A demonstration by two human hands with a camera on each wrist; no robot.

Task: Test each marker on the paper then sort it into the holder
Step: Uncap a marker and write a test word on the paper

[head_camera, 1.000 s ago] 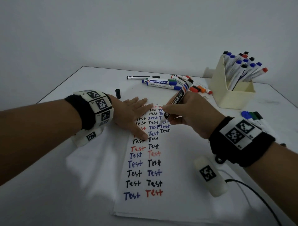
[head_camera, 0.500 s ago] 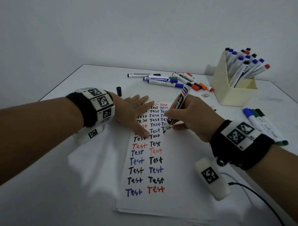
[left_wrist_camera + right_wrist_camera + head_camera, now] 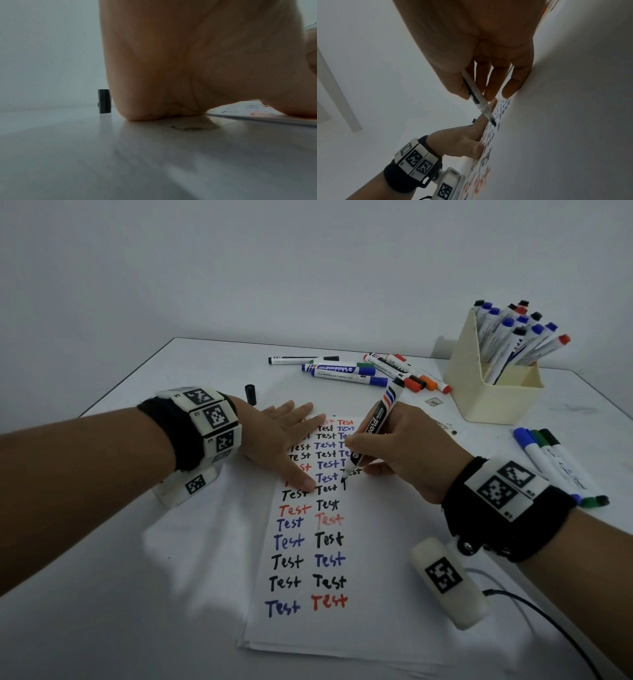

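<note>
Right grip: my right hand [image 3: 404, 453] is pinching the black whiteboard marker [image 3: 373, 429], tip touching the paper [image 3: 376, 542].
Left grip: my left hand [image 3: 284, 440] is lying flat, fingers straight, pressing the paper.
Head view only: holder [image 3: 493, 398] standing well right.
Left wrist view: black cap [image 3: 103, 101] standing upright on the table [image 3: 120, 155].

One sheet of paper [image 3: 370, 542], one cream holder [image 3: 493, 402], one loose black cap [image 3: 251, 394]. Three markers [image 3: 561, 467] lie right of the paper; one marker [image 3: 375, 429] is in a hand. Holder markers too crowded to count.
</note>
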